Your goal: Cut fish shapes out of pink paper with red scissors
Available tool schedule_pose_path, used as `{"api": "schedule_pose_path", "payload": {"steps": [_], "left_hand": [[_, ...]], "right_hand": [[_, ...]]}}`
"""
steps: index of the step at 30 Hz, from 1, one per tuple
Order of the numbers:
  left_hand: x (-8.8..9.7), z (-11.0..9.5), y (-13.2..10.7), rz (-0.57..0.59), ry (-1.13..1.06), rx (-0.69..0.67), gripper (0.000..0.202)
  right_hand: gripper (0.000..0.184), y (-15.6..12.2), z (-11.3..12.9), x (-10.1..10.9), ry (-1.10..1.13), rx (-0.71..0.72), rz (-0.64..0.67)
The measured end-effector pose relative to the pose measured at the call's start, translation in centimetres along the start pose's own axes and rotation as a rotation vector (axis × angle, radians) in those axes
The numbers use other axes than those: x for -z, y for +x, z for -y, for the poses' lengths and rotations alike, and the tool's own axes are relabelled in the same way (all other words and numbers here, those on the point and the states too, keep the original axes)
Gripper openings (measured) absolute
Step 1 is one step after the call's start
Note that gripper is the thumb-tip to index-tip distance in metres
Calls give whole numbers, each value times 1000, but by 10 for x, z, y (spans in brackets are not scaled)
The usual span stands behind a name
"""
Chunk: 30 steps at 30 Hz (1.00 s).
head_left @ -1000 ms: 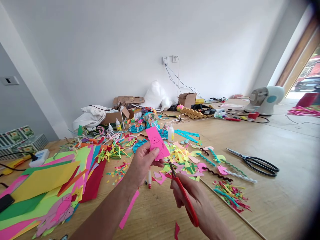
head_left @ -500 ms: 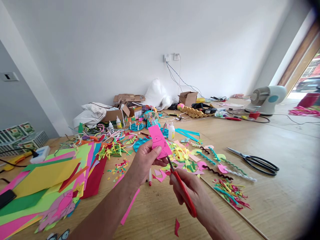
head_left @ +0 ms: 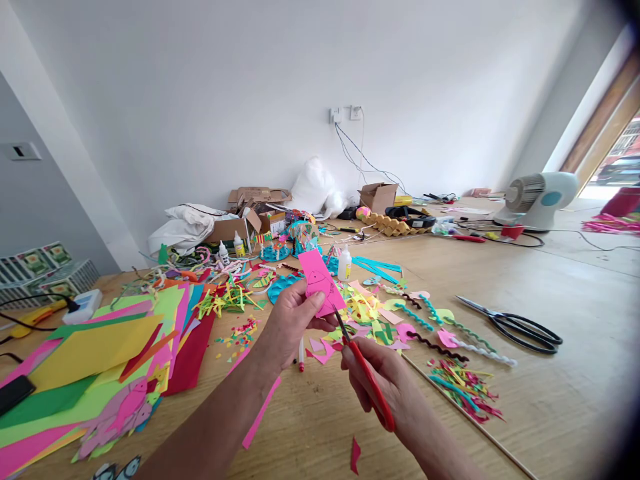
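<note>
My left hand (head_left: pixel 290 327) pinches a bright pink paper strip (head_left: pixel 320 280) with a pencilled outline on it, holding it upright above the wooden floor. My right hand (head_left: pixel 387 390) grips red-handled scissors (head_left: pixel 367 383), whose dark blades point up and touch the strip's lower edge. Under the hands lie pink offcuts (head_left: pixel 320 353) and a red-tipped marker (head_left: pixel 301 353).
Stacked coloured paper sheets (head_left: pixel 95 360) lie at the left. Large black scissors (head_left: pixel 520 327) rest at the right beside twisted pipe cleaners (head_left: pixel 460 340) and paper shreds (head_left: pixel 465 390). Glue bottles (head_left: pixel 343 263), cardboard boxes (head_left: pixel 375 197) and a white fan (head_left: pixel 537 197) stand further back.
The scissor tip has moved up from just below the pink strip to its lower edge. Both hands have shifted slightly; the strip stays in my left hand.
</note>
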<state>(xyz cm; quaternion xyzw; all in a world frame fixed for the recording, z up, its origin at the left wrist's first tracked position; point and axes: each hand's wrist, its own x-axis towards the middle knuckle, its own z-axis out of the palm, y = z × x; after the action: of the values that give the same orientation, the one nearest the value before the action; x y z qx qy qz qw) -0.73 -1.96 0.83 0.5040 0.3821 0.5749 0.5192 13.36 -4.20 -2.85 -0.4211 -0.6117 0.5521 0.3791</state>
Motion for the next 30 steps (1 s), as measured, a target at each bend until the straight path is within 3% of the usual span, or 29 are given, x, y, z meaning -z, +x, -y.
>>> {"api": "schedule_pose_path", "payload": {"steps": [30], "left_hand": [[1,4,2,61,37,29,22]], "right_hand": [[41,-2,-8,12,-197,75,9]]}}
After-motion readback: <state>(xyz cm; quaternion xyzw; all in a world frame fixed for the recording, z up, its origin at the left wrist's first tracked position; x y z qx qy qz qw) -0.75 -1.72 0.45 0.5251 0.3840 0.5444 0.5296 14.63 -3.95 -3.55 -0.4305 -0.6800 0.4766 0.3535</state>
